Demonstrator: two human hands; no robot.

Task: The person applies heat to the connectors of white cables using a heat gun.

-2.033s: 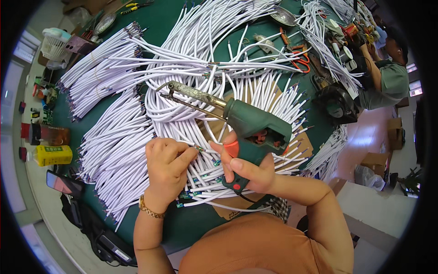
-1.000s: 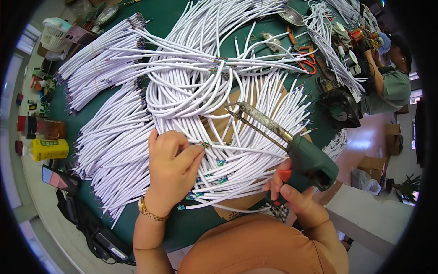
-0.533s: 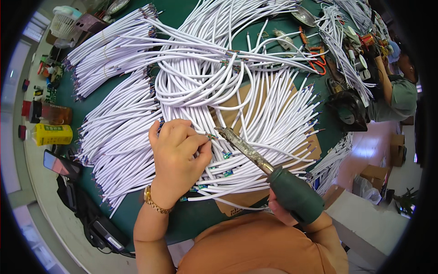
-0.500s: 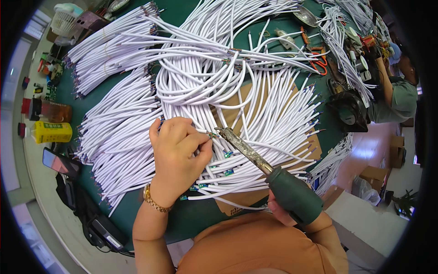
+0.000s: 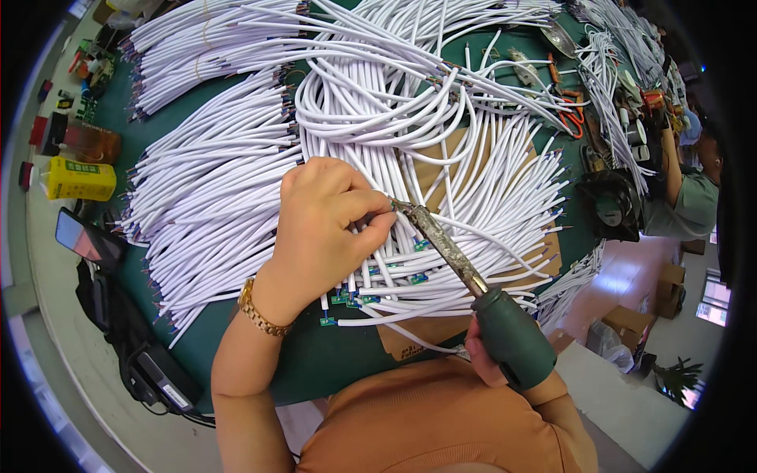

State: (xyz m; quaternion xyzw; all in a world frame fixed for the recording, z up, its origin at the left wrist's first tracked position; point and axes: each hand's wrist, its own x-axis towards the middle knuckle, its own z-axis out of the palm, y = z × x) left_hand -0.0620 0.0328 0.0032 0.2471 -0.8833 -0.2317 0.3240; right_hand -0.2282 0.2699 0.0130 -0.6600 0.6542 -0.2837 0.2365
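My right hand point(image 5: 483, 359) is closed round the dark green handle of a soldering iron point(image 5: 449, 251), partly hidden behind it. The iron's worn metal tip points up and left, right at the fingertips of my left hand point(image 5: 331, 213). Thumb and forefinger of that hand pinch something small, mostly hidden, over a heap of white cables point(image 5: 465, 181). Just below, several cables end in small green circuit boards point(image 5: 418, 278). Another board point(image 5: 328, 322) lies nearest me on the green tabletop.
Bundles of white cables point(image 5: 213, 213) fill the left side. At the left edge are a yellow bottle point(image 5: 79, 180), a phone point(image 5: 79, 235) and a black power adapter point(image 5: 164, 380). Orange-handled scissors point(image 5: 573, 118) lie far right. A person in a green sleeve point(image 5: 684, 209) works beyond.
My left hand has moved right and away from me across the cables, still pinching. The iron's tip has come closer to its fingertips. The whole view has shifted slightly.
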